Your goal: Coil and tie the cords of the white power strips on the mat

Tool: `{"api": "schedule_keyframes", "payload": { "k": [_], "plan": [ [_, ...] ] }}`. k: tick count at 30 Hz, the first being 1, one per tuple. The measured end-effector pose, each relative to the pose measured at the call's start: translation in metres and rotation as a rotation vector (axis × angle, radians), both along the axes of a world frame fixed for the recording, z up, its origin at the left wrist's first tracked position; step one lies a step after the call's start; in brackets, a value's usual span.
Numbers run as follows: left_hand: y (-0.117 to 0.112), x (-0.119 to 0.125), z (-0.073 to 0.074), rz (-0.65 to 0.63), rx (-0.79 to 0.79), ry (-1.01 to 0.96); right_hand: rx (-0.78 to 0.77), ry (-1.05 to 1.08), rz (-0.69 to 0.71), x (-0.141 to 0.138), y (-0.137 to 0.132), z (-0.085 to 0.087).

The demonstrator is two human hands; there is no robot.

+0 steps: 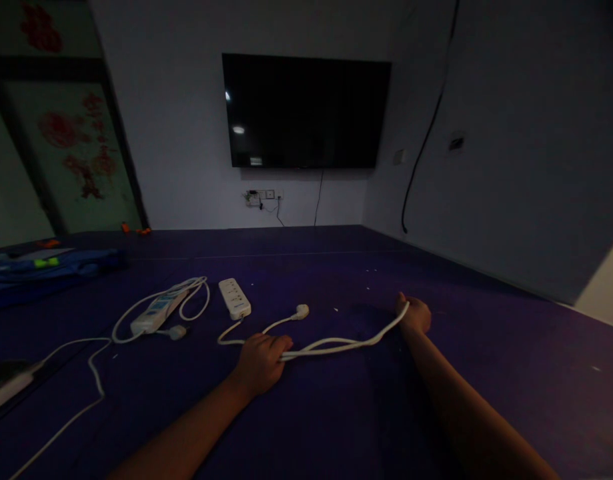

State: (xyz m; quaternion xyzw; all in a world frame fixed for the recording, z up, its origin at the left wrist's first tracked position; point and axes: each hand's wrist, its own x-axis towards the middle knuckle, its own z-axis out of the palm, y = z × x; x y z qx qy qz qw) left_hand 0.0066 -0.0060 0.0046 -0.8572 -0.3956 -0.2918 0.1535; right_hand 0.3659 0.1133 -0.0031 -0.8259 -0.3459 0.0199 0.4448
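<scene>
Dim room, purple mat (336,427). The left hand (261,360) and right hand (413,315) are each clenched on a white cord (336,345) stretched between them. Its power strip (235,297) lies beyond the left hand. A dark television (306,110) hangs on the wall ahead.

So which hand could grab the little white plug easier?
Left, probably. The left hand sits closest to the plug, gripping the cable. The right hand is farther off, holding the cable's looped end.
</scene>
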Motion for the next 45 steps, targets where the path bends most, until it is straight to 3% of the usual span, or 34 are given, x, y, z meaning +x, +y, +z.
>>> {"api": "schedule_keyframes", "payload": {
  "k": [45],
  "plan": [
    [-0.0004,-0.0016,-0.0003,-0.024,0.029,-0.001,-0.084,-0.077,-0.011,-0.0069,-0.0026,0.006]
  ]
}}
